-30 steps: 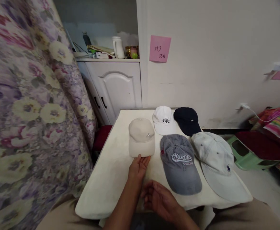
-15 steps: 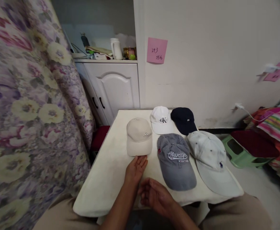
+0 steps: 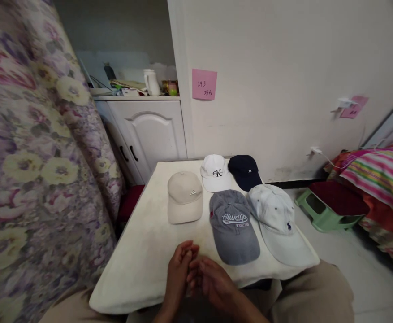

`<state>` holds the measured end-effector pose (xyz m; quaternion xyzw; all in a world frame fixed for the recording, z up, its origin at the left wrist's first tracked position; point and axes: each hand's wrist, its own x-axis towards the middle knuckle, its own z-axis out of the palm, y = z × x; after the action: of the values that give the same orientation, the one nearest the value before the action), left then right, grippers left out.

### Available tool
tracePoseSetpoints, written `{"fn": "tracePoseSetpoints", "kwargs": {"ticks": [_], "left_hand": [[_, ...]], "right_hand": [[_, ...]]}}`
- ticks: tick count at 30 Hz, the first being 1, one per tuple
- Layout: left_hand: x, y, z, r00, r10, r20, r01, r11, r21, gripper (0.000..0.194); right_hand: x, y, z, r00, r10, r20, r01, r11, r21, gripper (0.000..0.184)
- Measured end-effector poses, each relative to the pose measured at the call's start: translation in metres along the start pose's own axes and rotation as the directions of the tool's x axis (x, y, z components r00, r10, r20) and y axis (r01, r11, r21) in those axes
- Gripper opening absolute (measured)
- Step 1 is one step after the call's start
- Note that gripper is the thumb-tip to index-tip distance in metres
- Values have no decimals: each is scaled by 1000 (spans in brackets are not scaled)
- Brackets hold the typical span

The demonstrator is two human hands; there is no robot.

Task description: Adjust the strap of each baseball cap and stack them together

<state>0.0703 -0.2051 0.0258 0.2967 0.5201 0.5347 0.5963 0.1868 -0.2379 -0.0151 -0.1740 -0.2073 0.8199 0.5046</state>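
Note:
Near the front edge of the table, my left hand [image 3: 180, 268] and my right hand [image 3: 213, 281] are close together, palms facing, fingers loosely bent. Both are empty. Beyond my left hand, and apart from it, lies a beige baseball cap [image 3: 184, 197], brim towards me. A grey cap [image 3: 235, 226] with "Always" lettering is just right of my hands. Farther right is a pale cap [image 3: 280, 224] with a small dark emblem, its brim at the table edge. At the back are a white cap [image 3: 215, 172] with black letters and a navy cap [image 3: 245, 172].
The caps rest on a cream-covered table [image 3: 139, 264] against the wall. A floral curtain [image 3: 48, 179] hangs at left, beside a white cabinet [image 3: 156, 130]. On the right are a green stool [image 3: 320, 217] with a dark red top and a bed with a striped cover [image 3: 381, 175].
My left hand has drawn back from the brim of the beige cap towards me and now sits beside my right hand. The camera view has shifted to the right.

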Motion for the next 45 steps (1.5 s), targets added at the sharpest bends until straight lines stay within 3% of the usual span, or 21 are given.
{"fn": "tracePoseSetpoints", "kwargs": {"ticks": [3, 9, 16, 23, 31, 38, 45], "left_hand": [[-12, -5, 0, 990, 123, 66, -136, 954, 267, 20], [-24, -17, 2, 946, 221, 235, -313, 805, 504, 15], [-25, -35, 7, 908, 325, 263, -418, 665, 619, 13], [-29, -41, 2, 858, 342, 384, -514, 561, 649, 25], [-36, -39, 4, 841, 330, 429, -541, 534, 650, 23], [-37, -36, 6, 858, 317, 404, -513, 551, 658, 24], [-43, -20, 11, 859, 187, 476, -472, 648, 598, 24]], "right_hand": [[-6, 10, -12, 998, -63, -20, 61, 995, -74, 39], [-21, 17, -31, 994, -103, -43, 91, 970, -227, 45], [-34, 6, -34, 986, -145, -87, 103, 923, -371, 47], [-38, 3, -35, 989, -126, -77, 84, 910, -406, 50], [-48, -4, -37, 986, -119, -120, 59, 907, -418, 49], [-46, -1, -36, 983, -160, -91, 103, 888, -447, 52], [-50, -10, -34, 980, -185, -74, 108, 805, -583, 53]]}}
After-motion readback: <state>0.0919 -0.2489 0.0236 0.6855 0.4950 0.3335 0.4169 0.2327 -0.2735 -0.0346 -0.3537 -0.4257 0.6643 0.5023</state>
